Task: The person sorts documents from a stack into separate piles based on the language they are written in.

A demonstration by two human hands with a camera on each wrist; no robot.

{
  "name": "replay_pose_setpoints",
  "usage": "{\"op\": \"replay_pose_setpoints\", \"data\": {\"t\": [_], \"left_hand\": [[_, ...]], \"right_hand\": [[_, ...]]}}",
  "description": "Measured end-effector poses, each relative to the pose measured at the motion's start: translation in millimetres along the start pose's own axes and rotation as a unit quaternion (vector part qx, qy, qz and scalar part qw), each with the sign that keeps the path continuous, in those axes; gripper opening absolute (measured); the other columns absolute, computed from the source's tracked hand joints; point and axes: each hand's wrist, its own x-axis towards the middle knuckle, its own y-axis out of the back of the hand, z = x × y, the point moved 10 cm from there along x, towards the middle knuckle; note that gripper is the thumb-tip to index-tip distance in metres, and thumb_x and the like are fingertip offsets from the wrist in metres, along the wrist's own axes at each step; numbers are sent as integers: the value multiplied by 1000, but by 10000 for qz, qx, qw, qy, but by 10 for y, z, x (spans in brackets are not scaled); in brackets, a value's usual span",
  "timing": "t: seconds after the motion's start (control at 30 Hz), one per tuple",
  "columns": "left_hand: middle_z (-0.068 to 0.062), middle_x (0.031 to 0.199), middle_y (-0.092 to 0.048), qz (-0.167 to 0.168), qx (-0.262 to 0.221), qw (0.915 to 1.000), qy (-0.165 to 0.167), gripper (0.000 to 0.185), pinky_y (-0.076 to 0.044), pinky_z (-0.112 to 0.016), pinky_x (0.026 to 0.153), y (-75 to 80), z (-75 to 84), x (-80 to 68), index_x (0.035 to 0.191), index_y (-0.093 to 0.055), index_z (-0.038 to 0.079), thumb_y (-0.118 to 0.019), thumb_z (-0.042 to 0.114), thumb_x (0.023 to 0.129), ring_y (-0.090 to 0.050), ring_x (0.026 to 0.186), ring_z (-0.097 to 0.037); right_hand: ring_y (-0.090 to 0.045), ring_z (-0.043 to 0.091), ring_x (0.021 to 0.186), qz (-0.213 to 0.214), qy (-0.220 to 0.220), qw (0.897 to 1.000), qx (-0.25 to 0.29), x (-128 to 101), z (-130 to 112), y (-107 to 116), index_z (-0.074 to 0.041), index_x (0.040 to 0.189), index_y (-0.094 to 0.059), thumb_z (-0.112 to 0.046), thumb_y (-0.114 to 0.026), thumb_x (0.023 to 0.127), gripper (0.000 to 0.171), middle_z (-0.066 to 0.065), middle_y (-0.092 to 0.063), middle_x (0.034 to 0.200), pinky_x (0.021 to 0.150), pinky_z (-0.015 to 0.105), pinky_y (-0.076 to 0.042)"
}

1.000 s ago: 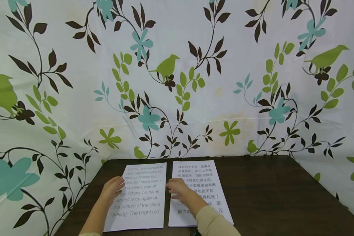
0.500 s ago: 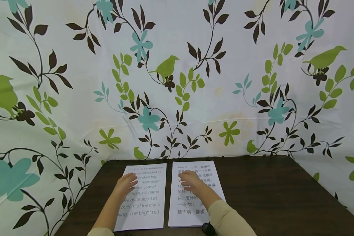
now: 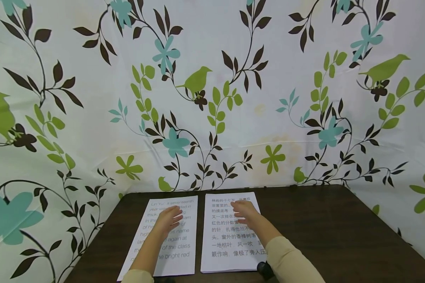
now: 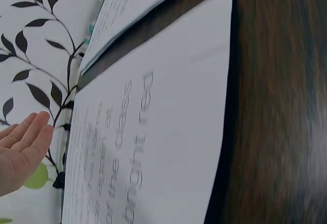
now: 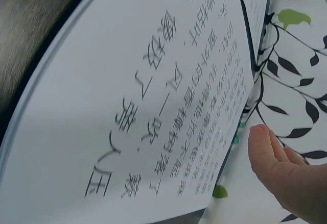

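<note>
Reaching over two printed sheets laid side by side near the front edge of the dark wooden table [image 3: 322,228]. Left hand [image 3: 170,220] stretched flat, fingers straight and relaxed, over the upper half of the English sheet [image 3: 178,251], gripping nothing. Right hand [image 3: 246,212] likewise spread, fingers extended, over the upper part of the Chinese sheet [image 3: 226,251], holding nothing. Hard to tell from the head view whether the palms actually press the paper or hover just above; wrist views blurred, showing only fingertips [image 4: 23,142] near the English sheet [image 4: 163,147] and a thumb [image 5: 271,152] beside the Chinese sheet [image 5: 127,112]. Sheets apart by a narrow strip of bare tabletop, both nearer the table's left side. Beige sleeve [image 3: 290,263] on the right forearm. Floral curtain [image 3: 212,98] with green birds and teal flowers hanging behind the back edge.
</note>
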Motion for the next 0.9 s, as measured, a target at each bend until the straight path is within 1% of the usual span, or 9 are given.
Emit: {"op": "replay_pose_setpoints", "data": {"t": [0.17,0.3,0.4,0.57,0.7,0.8,0.9], "left_hand": [[-28,121,-40,-83,-118,9999,29,53,-37,-44,87,-153,2,23,126,-30,-8,-43,28,90,-44,107,-37],[-28,120,-41,-167,-91,9998,87,55,-38,-44,86,-272,-26,40,126,-31,-9,-44,30,89,-45,106,-37],[-28,120,-41,-203,-49,9996,163,56,-39,-43,86,-349,-66,42,126,-31,-10,-44,30,89,-45,106,-36],[-30,119,-41,-339,-14,9992,197,53,-38,-44,86,-479,-135,35,124,-31,-12,-42,26,90,-44,106,-38],[-30,118,-41,-349,106,9989,310,54,-39,-43,85,-552,-202,21,123,-32,-13,-44,27,88,-43,106,-39],[-31,118,-40,-385,149,9983,406,56,-39,-43,85,-601,-240,8,123,-32,-14,-47,27,87,-42,106,-40],[-32,118,-39,-437,190,9977,483,55,-39,-44,85,-642,-272,-2,122,-31,-15,-47,25,87,-41,107,-41]], "right_hand": [[-43,42,104,121,-1,9999,-15,24,6,149,10,125,-31,-26,-50,86,56,29,-42,116,82,48,-39],[-43,41,103,298,-50,9995,39,35,40,279,8,125,-33,-27,-52,85,56,29,-43,116,82,47,-39],[-43,41,104,403,-112,9991,45,21,73,368,8,125,-34,-28,-52,85,56,28,-43,116,83,48,-39],[-40,43,106,483,-103,9988,40,-12,135,517,10,124,-32,-28,-50,86,57,31,-39,118,85,50,-36],[-38,45,107,586,-103,9982,31,-22,226,658,10,124,-31,-29,-50,86,58,32,-38,119,86,51,-35],[-38,44,108,707,-133,9974,-84,-31,306,769,9,125,-31,-29,-49,87,57,32,-37,120,86,51,-34],[-39,43,107,868,-191,9958,-203,-62,380,873,9,125,-32,-27,-48,87,55,32,-37,120,84,51,-36]]}}
